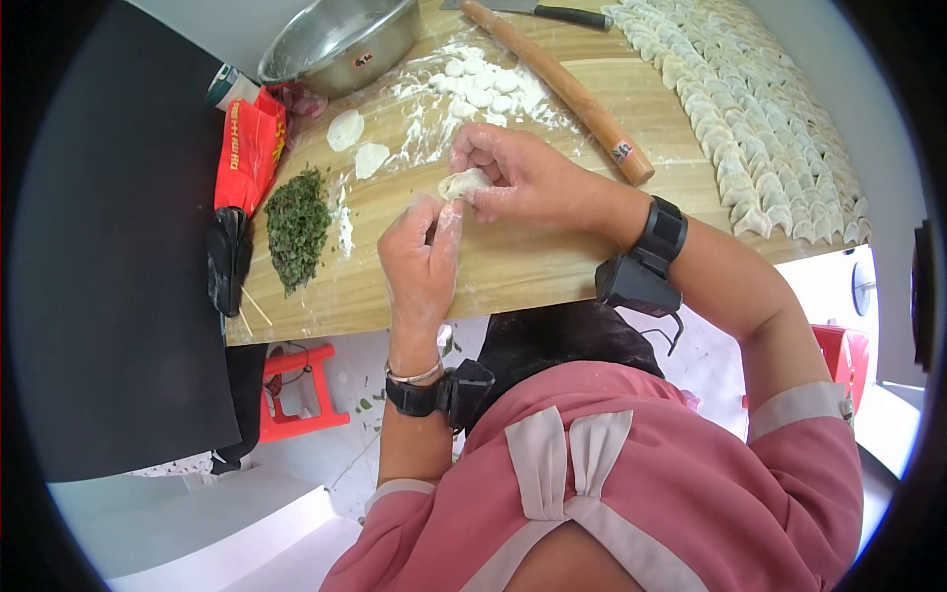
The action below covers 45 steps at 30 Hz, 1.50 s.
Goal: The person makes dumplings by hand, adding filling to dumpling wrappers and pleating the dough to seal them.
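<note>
A small, partly folded dumpling (462, 185) is held above the near middle of the wooden table. My right hand (513, 178) grips it from the right, fingers curled and thumb underneath. From below, my left hand (422, 252) is closed, its thumb and fingertips at the dumpling's lower left edge. Flour dusts both hands. Two flat round dough wrappers, one (345, 129) behind the other (371, 160), lie beyond my left hand. Further back, several small dough pieces (480, 89) sit in scattered flour. To the left is a heap of chopped greens (298, 229).
A rolling pin (562, 84) lies diagonally behind my right hand. Rows of folded dumplings (750, 128) cover the table's right side. A steel bowl (340, 49), a knife (572, 17) and a red bag (252, 148) are along the back and left. Two thin sticks (254, 308) lie near the left edge.
</note>
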{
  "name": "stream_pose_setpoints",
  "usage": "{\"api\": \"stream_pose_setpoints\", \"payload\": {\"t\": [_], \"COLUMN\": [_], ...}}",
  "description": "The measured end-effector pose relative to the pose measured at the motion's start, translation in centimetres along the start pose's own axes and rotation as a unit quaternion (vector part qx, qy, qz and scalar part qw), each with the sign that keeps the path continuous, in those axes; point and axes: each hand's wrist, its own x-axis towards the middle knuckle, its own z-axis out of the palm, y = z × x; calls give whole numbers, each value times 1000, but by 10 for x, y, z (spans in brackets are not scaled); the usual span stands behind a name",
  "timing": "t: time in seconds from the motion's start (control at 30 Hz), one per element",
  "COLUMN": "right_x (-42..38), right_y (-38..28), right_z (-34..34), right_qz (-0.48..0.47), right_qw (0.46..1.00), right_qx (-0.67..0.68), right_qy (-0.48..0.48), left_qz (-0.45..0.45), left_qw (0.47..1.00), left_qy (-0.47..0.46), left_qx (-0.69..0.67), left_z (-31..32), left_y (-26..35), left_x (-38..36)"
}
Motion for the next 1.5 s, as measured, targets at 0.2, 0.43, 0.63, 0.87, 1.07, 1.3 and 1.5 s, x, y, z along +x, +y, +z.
{"api": "stream_pose_setpoints", "payload": {"t": [0.2,0.43,0.63,0.87,1.07,1.3,1.5], "right_x": [-2,-3,-4,-2,-3,-5,-5], "right_y": [-10,-14,-24,-13,-28,-19,-17], "right_z": [-6,-6,-4,-4,-10,-7,-3], "right_qz": [11,-55,-17,75,32,-27,124], "right_qw": [1000,987,985,995,984,979,985], "right_qx": [-10,-152,-170,71,-164,-200,107], "right_qy": [-9,-6,12,-15,-64,-35,-44], "left_qz": [-76,27,93,64,11,91,129], "left_qw": [997,998,984,991,994,971,981], "left_qy": [10,-16,-29,-20,-6,-22,34], "left_qx": [-26,58,151,118,112,218,143], "left_z": [4,7,4,0,5,9,7], "left_y": [6,-2,-1,4,8,4,-1], "left_x": [2,0,0,-3,-2,-2,-2]}}
